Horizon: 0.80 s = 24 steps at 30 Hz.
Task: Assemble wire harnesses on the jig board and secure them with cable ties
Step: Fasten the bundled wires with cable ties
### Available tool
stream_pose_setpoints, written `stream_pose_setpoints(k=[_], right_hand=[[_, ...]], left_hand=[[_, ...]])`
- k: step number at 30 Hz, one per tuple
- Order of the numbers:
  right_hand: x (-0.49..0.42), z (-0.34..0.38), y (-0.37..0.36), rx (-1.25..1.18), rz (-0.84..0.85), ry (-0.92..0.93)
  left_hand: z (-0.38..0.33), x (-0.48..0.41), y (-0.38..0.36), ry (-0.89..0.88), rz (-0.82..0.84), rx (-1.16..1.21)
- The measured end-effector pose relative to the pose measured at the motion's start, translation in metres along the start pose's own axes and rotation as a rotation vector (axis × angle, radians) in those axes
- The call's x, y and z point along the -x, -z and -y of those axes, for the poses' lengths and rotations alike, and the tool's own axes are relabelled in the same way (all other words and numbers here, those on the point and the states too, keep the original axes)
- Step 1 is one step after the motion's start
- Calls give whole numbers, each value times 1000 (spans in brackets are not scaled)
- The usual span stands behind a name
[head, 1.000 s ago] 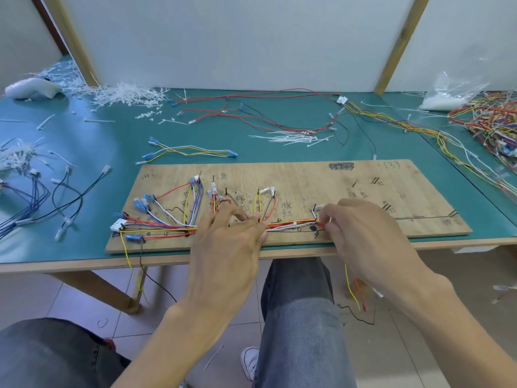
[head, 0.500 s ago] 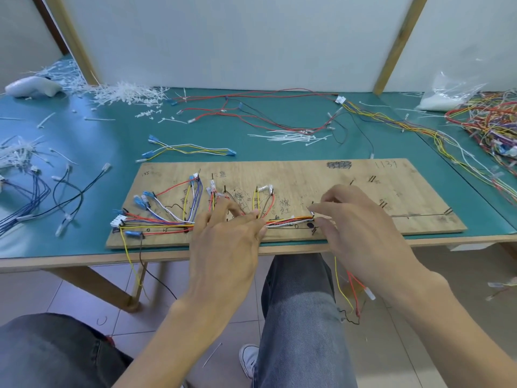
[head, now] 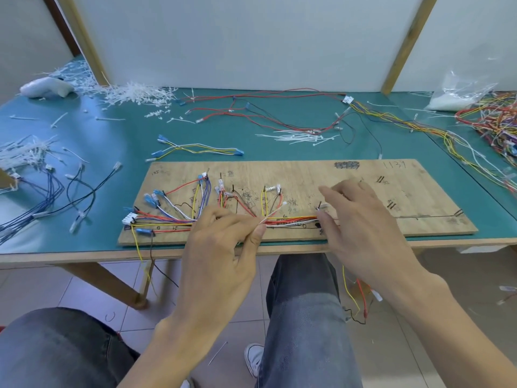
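Tying the wire bundle on the board

Head view: the left hand (head: 223,247) pinches a white cable tie (head: 274,212) over the wire bundle (head: 291,221), which lies along the near edge of the board (head: 307,175). The right hand (head: 363,231) curls its fingers at the bundle's right end; I cannot tell whether it grips. Best loop the tie round every wire before pulling it snug.

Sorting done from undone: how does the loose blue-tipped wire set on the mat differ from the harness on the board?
The wire set lies untouched on the mat; the harness runs on the jig board, the left hand pinching a cable tie. The wire set has few wires, yellow and white; the harness many, some red. Both carry blue terminals.
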State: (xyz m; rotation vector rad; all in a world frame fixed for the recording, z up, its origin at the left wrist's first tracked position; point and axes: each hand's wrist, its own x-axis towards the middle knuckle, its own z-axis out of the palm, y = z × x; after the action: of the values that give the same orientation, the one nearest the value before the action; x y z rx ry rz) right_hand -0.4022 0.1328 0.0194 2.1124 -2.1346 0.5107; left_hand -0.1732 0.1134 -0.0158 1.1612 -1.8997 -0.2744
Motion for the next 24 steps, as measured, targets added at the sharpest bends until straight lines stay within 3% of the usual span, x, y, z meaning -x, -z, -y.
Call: stream_pose_setpoints(k=[3, 7, 9, 14, 18, 21, 24], right_hand=[[6, 23, -1, -375, -143, 89], [15, 69, -12, -1142, 61, 138], [15, 87, -19, -1360, 61, 101], [1, 111, -31, -1469, 2, -15], [-11, 114, -31, -1467, 11, -43], [-11, 119, -35, -1479, 28, -42], [-6, 125, -40, -1479, 97, 3]], left_hand=[[-5, 5, 12, -6, 6, 45], [-9, 12, 25, 7, 1, 121], [-5, 13, 32, 41, -33, 144], [16, 16, 60, 67, -31, 109], [65, 38, 96, 459, -195, -136], [91, 55, 101, 651, -52, -200], [97, 60, 91, 662, 56, -81]])
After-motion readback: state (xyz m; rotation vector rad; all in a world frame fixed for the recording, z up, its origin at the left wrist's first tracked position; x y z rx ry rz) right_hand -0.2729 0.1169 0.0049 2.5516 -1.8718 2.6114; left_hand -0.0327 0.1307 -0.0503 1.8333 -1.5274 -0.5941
